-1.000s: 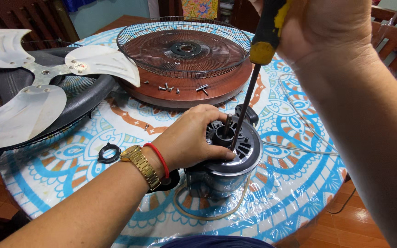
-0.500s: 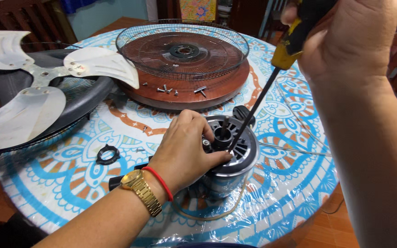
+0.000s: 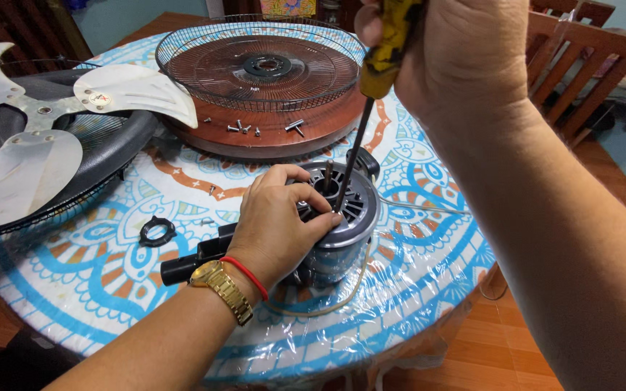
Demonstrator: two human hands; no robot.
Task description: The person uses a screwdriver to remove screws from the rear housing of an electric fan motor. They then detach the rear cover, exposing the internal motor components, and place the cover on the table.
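A grey fan motor [image 3: 349,217] stands upright on the round table [image 3: 414,289], its shaft pointing up. My left hand [image 3: 273,224] grips the motor's top and side; a gold watch and a red band are on that wrist. My right hand [image 3: 451,51] is raised above and closed around the yellow and black handle of a long screwdriver [image 3: 360,123]. The screwdriver's tip rests on the motor's top face, just right of the shaft.
A wire fan guard [image 3: 262,65] lies on a round brown base with loose screws [image 3: 255,129] on its rim. A metal fan blade [image 3: 30,145] rests on a black guard at left. A black ring nut [image 3: 156,231] lies on the cloth. Wooden chairs [image 3: 581,65] stand at right.
The view has shifted, so everything sits further left and down. The screwdriver has swung from slanted to more upright, its tip staying on the motor top. My left hand keeps its hold.
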